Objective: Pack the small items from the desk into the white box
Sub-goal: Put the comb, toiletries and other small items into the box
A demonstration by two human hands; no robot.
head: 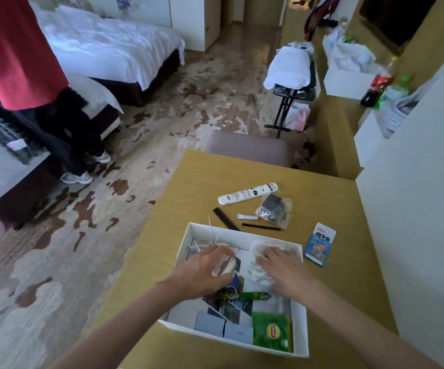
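Note:
The white box (299, 326) sits on the wooden desk (194, 182) and holds a green tea packet (271, 331), small grey boxes (238, 333), photos, a green pen and white string. Both my hands are inside it. My left hand (202, 275) grips a pale, blurred small item. My right hand (284, 267) presses flat, fingers spread, on a white bundle (258, 272). On the desk beyond the box lie a white remote (247, 194), a bagged dark object (274, 210), a black comb (223, 217), a small white tube (247, 217), a black stick (260, 227) and a blue packet (320, 243).
A chair back (247, 149) stands at the desk's far edge. A white wall (415, 235) borders the desk on the right. A person in red top (15, 49) stands left by the beds. A luggage stand (292, 83) is farther back.

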